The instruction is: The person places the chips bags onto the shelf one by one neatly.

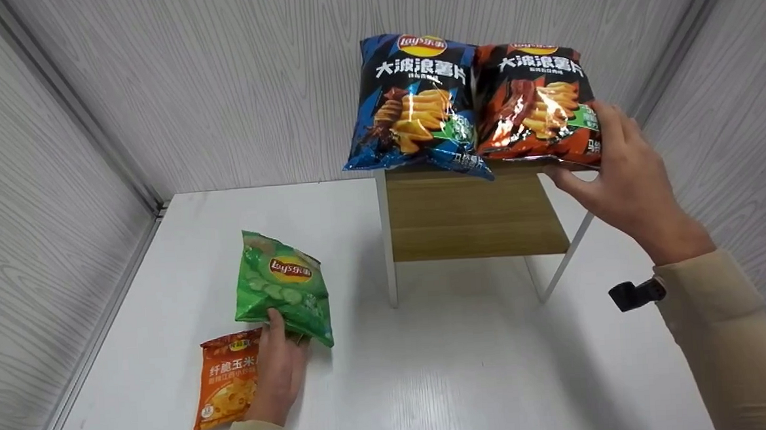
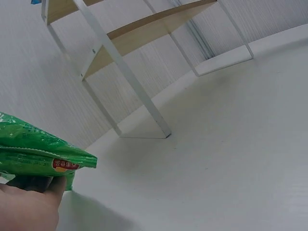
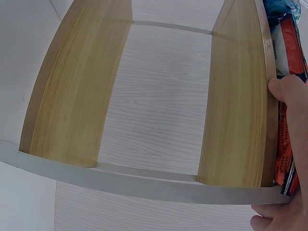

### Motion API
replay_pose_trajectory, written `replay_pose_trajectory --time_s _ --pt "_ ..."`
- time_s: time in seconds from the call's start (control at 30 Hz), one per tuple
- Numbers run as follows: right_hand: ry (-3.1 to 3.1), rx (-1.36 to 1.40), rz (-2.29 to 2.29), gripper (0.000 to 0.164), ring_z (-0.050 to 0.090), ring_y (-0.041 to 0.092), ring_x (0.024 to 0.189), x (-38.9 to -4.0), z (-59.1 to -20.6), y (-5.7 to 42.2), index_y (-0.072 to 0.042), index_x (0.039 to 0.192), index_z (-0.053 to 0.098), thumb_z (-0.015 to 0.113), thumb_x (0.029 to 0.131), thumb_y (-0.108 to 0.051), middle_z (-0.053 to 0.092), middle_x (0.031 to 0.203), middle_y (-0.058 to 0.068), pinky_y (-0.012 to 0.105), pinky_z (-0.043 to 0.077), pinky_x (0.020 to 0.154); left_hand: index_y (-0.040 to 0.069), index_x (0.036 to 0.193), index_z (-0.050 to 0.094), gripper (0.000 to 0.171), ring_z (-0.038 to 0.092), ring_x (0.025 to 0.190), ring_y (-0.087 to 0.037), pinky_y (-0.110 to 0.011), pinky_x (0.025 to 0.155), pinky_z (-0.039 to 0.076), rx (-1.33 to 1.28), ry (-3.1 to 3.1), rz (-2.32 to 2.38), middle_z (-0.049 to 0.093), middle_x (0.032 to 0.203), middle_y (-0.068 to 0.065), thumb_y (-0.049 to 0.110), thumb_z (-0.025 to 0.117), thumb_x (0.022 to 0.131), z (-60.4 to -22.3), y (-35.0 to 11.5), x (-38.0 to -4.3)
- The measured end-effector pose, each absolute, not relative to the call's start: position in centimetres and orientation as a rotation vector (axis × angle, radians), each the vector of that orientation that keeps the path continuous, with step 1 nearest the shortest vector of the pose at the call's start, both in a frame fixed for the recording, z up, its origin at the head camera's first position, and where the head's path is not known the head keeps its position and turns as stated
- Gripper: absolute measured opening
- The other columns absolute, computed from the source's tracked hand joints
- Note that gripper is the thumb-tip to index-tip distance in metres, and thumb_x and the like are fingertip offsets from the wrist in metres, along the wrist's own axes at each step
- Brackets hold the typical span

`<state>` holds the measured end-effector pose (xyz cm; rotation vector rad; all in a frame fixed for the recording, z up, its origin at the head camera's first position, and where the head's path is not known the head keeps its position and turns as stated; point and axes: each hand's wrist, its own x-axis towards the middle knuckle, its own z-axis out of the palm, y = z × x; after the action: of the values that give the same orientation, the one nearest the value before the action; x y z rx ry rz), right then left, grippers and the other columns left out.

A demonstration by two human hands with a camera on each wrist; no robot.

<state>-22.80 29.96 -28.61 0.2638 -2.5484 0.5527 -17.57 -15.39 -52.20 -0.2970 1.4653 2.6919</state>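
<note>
In the head view my left hand (image 1: 281, 366) grips a green Lay's chip bag (image 1: 285, 289) by its lower edge, thumb on the front, over the left side of the table. An orange snack bag (image 1: 225, 387) lies flat just below, partly covered by my left forearm. At the upper right, my right hand (image 1: 636, 175) holds a red and black chip bag (image 1: 534, 105) at its right lower corner on top of a small shelf. The right wrist view shows my thumb at the board's edge (image 3: 272, 115). Right beside that bag stands a blue and black chip bag (image 1: 416, 105).
The shelf has a lower wooden board (image 1: 475, 217) and thin white metal legs (image 1: 387, 241) standing on the white table (image 1: 417, 370). Grey wood-grain panels (image 1: 219, 86) rise behind and on both sides.
</note>
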Motion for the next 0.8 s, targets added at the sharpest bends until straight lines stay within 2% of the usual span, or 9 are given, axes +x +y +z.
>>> replay_pose_trajectory --time_s 0.2,0.33,0.47,0.63,0.8 --pt "-2.554 0.268 0.542 0.088 0.045 0.039 0.121 -22.8 -28.6 29.9 -0.015 0.156 0.021 0.068 0.088 -0.045 0.038 0.148 0.023 0.064 0.045 0.094 0.012 0.159 -0.004 0.089 0.019 0.151 -0.04 -0.048 0.122 0.025 -0.275 1.444 2.591 0.011 0.163 -0.027 0.064 0.032 0.097 -52.9 -15.3 -17.3" --pt "-2.549 0.273 0.543 0.087 0.045 0.038 0.121 -22.8 -28.6 29.9 -0.015 0.156 0.022 0.068 0.088 -0.045 0.038 0.149 0.021 0.064 0.044 0.095 0.005 0.158 0.002 0.092 0.04 0.141 -0.043 -0.047 0.115 0.038 -0.29 1.422 2.547 0.022 0.157 -0.035 0.067 0.028 0.096 -53.1 -15.2 -17.0" --pt "-2.536 0.284 0.546 0.087 0.046 0.038 0.122 -22.9 -28.6 30.0 -0.014 0.155 0.024 0.069 0.088 -0.044 0.039 0.148 0.021 0.063 0.044 0.094 0.001 0.156 0.008 0.093 0.056 0.129 -0.039 -0.046 0.104 0.049 -0.288 1.421 2.463 0.034 0.152 -0.035 0.071 0.019 0.096 -53.1 -15.1 -16.6" --pt "-2.543 0.277 0.544 0.087 0.047 0.038 0.119 -22.8 -28.7 30.0 -0.015 0.155 0.024 0.069 0.088 -0.046 0.039 0.147 0.021 0.062 0.046 0.092 -0.011 0.153 0.013 0.102 0.058 0.126 -0.039 -0.047 0.098 0.054 -0.214 1.453 2.254 0.041 0.147 -0.033 0.073 0.008 0.095 -53.3 -15.1 -16.1" --pt "-2.545 0.278 0.541 0.087 0.047 0.038 0.118 -22.9 -28.7 29.9 -0.015 0.155 0.023 0.069 0.088 -0.046 0.039 0.148 0.022 0.061 0.047 0.091 -0.012 0.15 0.024 0.101 0.063 0.12 -0.036 -0.046 0.095 0.055 -0.106 1.551 2.111 0.05 0.142 -0.029 0.073 0.013 0.096 -53.1 -15.0 -16.1"
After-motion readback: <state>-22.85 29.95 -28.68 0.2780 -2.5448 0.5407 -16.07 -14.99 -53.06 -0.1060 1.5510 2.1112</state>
